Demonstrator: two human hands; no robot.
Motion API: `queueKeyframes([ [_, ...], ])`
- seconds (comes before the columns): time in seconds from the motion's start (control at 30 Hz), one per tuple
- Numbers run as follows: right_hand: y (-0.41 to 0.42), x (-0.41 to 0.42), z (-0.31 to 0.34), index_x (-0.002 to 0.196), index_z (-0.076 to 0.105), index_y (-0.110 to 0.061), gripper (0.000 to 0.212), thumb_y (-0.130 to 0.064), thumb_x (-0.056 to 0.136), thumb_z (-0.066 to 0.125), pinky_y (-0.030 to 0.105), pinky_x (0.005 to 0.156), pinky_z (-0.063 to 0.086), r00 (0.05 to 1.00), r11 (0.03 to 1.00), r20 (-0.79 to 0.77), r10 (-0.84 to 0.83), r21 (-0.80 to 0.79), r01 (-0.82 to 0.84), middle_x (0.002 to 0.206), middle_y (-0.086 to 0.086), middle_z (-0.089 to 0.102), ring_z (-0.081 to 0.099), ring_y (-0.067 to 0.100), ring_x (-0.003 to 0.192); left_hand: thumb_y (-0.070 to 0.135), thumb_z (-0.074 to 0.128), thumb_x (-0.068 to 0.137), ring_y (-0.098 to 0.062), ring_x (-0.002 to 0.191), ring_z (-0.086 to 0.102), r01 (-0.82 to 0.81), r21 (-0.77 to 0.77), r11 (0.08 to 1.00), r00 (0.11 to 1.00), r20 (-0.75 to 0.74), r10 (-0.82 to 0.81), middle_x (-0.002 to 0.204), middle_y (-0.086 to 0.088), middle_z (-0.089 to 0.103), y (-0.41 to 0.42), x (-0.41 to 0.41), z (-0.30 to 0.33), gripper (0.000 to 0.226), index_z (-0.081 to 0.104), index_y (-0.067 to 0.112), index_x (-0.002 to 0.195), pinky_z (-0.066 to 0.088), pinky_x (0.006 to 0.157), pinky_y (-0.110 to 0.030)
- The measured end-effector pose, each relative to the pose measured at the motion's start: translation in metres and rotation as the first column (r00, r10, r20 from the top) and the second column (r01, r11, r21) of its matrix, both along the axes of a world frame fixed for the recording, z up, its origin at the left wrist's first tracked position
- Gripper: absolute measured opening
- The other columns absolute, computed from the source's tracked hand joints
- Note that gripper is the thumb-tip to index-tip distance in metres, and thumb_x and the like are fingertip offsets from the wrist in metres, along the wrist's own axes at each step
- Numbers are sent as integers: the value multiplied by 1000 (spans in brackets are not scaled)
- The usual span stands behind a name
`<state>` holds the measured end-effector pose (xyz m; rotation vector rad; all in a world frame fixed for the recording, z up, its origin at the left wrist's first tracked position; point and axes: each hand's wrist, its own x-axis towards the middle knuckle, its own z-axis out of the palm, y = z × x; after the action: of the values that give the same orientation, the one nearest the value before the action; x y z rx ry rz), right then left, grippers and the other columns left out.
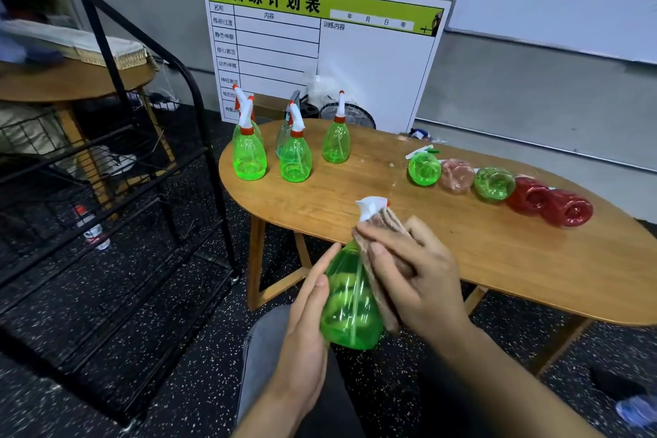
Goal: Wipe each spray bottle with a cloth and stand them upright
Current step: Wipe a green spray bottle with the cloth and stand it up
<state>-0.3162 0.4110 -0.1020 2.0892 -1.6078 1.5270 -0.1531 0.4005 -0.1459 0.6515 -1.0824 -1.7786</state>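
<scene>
A green bottle [350,299] is held in the near centre, off the table's near edge, tilted with its white sprayer [371,206] pointing far. The left hand [305,324] is laid along the bottle's left side, fingers straight and close together. The right hand [412,274] is curled round the bottle's neck and shoulder, with a brownish cloth [382,242] pressed between the fingers and the bottle.

On the wooden table [462,252], upright bottles are seen at the far left: three plainly green [249,153] [295,156] [336,139], with more partly hidden behind them. At the right, a row of five bottles is laid on its sides, touching or nearly so, bases towards the camera: green [423,169], pink [457,176], green [495,184], red [529,196], red [569,208].

A green-headed chart board [320,46] is propped against the far wall. A black wire rack [106,188] is seen at left.
</scene>
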Motion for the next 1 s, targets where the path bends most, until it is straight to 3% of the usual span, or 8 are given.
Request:
queueKeyframes([
  [0.1,-9,2,-7,128,74,-30,31,-37,102,57,30,56,47,997,994,73,-14,111,6,90,-8,53,55,11,71,32,41,104,-22,135,63,-11,-4,1000,1000,-10,11,144,-2,67,-1,1,2,49,53,26,151,52,108,-43],
  [0.17,-4,9,-18,128,73,-30,30,-35,105,55,26,52,45,1000,997,19,19,75,-21,89,-8,52,53,8,66,31,40,104,-24,135,62,-20,0,1000,1000,-14,20,144,-4,67,-2,2,-1,49,53,25,152,49,111,-47],
  [0.3,19,19,-36,131,68,-32,28,-34,104,60,18,50,43,952,991,-286,111,-42,-129,88,-7,51,47,4,65,32,37,107,-25,129,67,-37,38,999,999,-20,38,139,-9,70,-5,4,-6,47,54,29,150,58,100,-33],
  [0.43,29,13,-40,125,76,-29,28,-30,97,71,23,49,45,854,978,-504,130,-78,-195,79,-3,56,49,9,63,29,34,110,-30,131,65,-27,53,998,999,-22,29,141,-10,69,-5,3,-6,45,55,28,150,50,111,-44],
  [0.63,0,-6,-10,130,71,-30,31,-31,102,58,13,60,37,999,1000,52,1,6,-1,86,-5,50,48,5,69,34,44,101,-23,132,64,-38,14,999,999,-4,38,141,-2,69,-2,1,-2,49,57,27,147,56,105,-40],
  [0.77,-10,2,-11,124,76,-28,29,-34,101,60,16,64,42,982,989,177,61,119,-83,88,-4,56,55,9,74,32,42,103,-22,135,62,-19,-11,1000,1000,4,19,144,-2,67,-2,2,0,49,55,25,150,51,111,-44],
  [0.87,3,14,-26,125,76,-22,28,-30,103,60,15,58,40,992,992,56,114,53,-117,87,0,56,51,5,66,30,41,105,-23,134,63,-35,1,999,999,3,35,142,-4,68,-4,3,-2,47,55,26,150,48,112,-47],
  [1.0,20,19,-35,124,77,-24,27,-28,100,65,15,56,43,946,984,-295,136,-66,-162,84,-3,57,47,3,67,32,39,104,-25,129,67,-31,37,999,999,-26,32,138,-9,70,-4,4,-3,48,57,28,148,58,98,-30],
])
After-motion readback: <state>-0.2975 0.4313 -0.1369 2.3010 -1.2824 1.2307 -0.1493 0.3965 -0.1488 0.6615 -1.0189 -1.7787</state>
